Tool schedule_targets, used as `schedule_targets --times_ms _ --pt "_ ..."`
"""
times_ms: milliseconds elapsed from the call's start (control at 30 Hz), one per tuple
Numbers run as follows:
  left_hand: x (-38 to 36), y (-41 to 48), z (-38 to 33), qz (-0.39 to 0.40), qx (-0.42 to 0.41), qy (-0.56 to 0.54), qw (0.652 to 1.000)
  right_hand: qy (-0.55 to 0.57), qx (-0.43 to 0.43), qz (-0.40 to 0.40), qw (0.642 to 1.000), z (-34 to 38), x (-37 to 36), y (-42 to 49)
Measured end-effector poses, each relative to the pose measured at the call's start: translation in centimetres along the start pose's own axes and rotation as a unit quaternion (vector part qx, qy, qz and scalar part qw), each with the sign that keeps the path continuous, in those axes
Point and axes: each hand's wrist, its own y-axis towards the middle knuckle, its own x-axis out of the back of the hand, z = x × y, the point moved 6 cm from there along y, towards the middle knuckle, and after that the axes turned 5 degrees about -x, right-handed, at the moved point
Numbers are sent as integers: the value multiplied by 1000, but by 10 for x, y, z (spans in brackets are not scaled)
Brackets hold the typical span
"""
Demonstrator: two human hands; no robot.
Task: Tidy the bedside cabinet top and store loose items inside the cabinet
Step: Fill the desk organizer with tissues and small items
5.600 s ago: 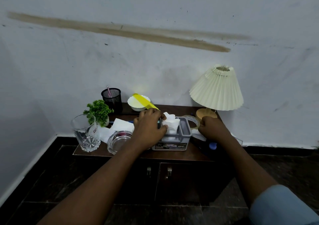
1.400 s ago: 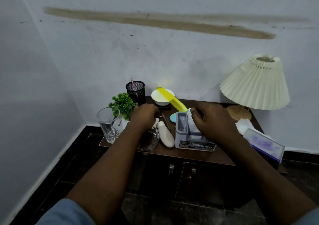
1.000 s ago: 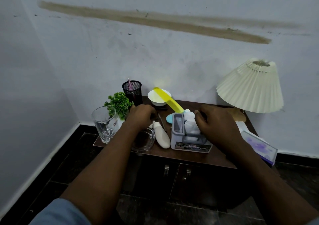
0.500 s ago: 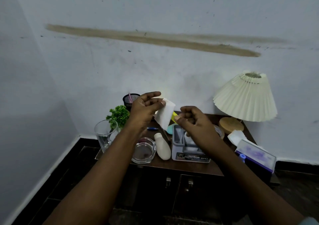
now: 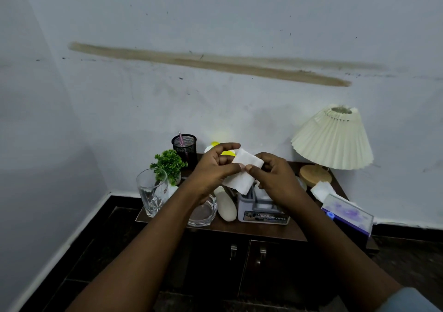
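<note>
While raised above the cabinet [image 5: 294, 233], left hand [image 5: 211, 170] and right hand [image 5: 276, 178] pinch a white tissue [image 5: 238, 182]; grey organiser [image 5: 261, 213], possibly tissue-filled, at six o'clock.

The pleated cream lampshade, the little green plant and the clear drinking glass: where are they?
Pleated cream lampshade [image 5: 333, 141]: head view, middle of its pleats.
Little green plant [image 5: 169, 164]: head view, on its leaves.
Clear drinking glass [image 5: 151, 193]: head view, on its side wall.
</note>
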Motion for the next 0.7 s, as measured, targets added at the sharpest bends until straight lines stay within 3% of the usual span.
schedule_targets --times_ms 133,333,467,700 --pt "2 2 1 -37 -9 8 999 16 11 -24 1000 -2 7 -1" --pt "-5 6 5 -36 -29 29 998 -66 55 -103 991 -3 29 1" --pt "1 9 7 -83 -60 32 994 -6 25 -63 998 -9 28 2" --pt "-12 13 20 -47 -28 29 998 -102 61 -65 991 2 22 0"
